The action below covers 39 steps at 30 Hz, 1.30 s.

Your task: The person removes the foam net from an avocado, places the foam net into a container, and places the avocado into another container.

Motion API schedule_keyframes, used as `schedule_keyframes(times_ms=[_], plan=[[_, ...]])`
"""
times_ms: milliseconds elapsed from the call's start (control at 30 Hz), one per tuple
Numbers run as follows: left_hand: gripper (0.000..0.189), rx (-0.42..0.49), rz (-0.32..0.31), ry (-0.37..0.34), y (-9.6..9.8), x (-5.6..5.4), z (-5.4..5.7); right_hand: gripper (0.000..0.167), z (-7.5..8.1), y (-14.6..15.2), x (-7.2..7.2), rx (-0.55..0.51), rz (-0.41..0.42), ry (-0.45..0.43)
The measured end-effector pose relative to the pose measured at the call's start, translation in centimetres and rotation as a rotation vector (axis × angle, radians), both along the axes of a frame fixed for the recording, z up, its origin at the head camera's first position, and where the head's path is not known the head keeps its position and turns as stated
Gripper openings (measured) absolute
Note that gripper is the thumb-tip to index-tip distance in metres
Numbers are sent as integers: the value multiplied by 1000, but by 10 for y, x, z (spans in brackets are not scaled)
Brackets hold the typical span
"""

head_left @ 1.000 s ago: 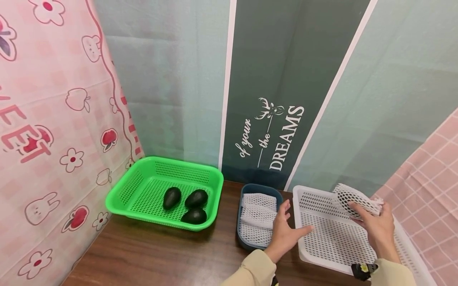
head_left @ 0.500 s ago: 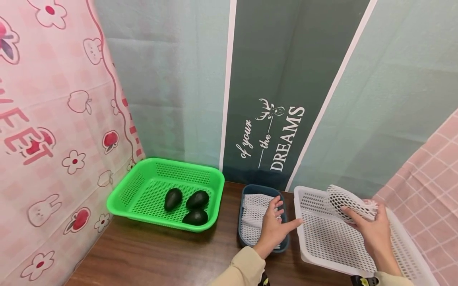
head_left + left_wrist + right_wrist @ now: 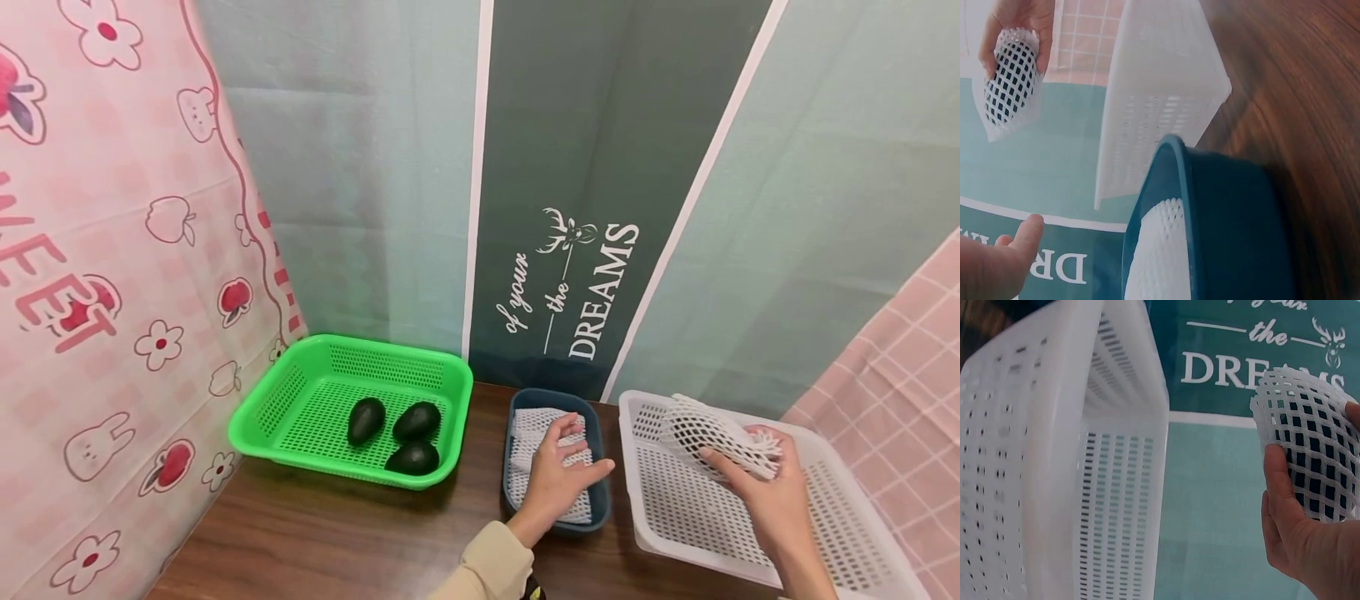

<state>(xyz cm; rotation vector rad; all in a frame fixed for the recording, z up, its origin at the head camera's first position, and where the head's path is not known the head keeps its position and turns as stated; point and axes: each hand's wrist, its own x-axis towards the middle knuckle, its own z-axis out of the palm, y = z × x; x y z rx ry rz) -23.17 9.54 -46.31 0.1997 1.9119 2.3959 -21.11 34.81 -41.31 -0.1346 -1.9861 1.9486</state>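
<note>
My right hand (image 3: pixel 780 500) grips an avocado in a white foam net sleeve (image 3: pixel 708 433), held above the white basket (image 3: pixel 633 500). Dark fruit shows through the mesh in the right wrist view, with thumb and fingers on either side of the sleeve (image 3: pixel 1316 450). My left hand (image 3: pixel 555 479) hovers over the dark blue bin (image 3: pixel 596 521), fingers spread and holding nothing. Several white foam nets (image 3: pixel 531 429) lie in that bin, partly covered by the left hand. In the left wrist view the left thumb and palm (image 3: pixel 997 262) show beside the bin.
On the left stands a green basket (image 3: pixel 247 442) with three bare avocados (image 3: pixel 366 421) in it. All the containers stand on a brown wooden table (image 3: pixel 322 533). A green printed curtain (image 3: pixel 375 167) hangs behind, with pink cloths (image 3: pixel 112 250) at both sides.
My right hand has moved left with the netted avocado, over the white basket. My left hand has shifted left from the bin's right edge to over its middle.
</note>
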Motion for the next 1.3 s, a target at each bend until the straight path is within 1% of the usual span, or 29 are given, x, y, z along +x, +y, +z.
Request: schedule_keyframes(times_ms=[200, 300, 400, 467, 600, 700, 833, 900, 1033, 1100, 1200, 1300], plan=[[56, 26, 27, 17, -9, 0, 2, 53, -2, -13, 8, 19, 4, 0], [50, 42, 33, 38, -13, 3, 3, 54, -4, -21, 14, 11, 13, 10], [46, 53, 36, 67, -16, 7, 4, 55, -6, -29, 20, -12, 44, 25], [45, 58, 34, 73, -18, 9, 5, 55, -8, -34, 24, -14, 58, 25], [45, 92, 22, 64, -21, 13, 6, 55, -13, -45, 30, 12, 60, -6], [45, 117, 9, 64, -24, 16, 6, 56, -17, -55, 34, 42, 64, -52], [46, 132, -25, 65, -26, 20, 3, 58, -22, -68, 40, 82, 58, -112], [47, 148, -55, 41, -27, 23, 2, 60, -25, -74, 43, 106, 53, -124], [51, 189, -125, -31, -29, 28, 0, 61, -31, -84, 47, 158, 64, -109], [53, 203, -149, -58, -30, 31, 0, 61, -33, -87, 49, 176, 80, -94], [52, 222, -186, -69, -31, 33, -2, 60, -35, -91, 51, 180, 99, -83], [48, 234, -207, -80, -33, 34, -2, 60, -37, -95, 53, 192, 112, -64]])
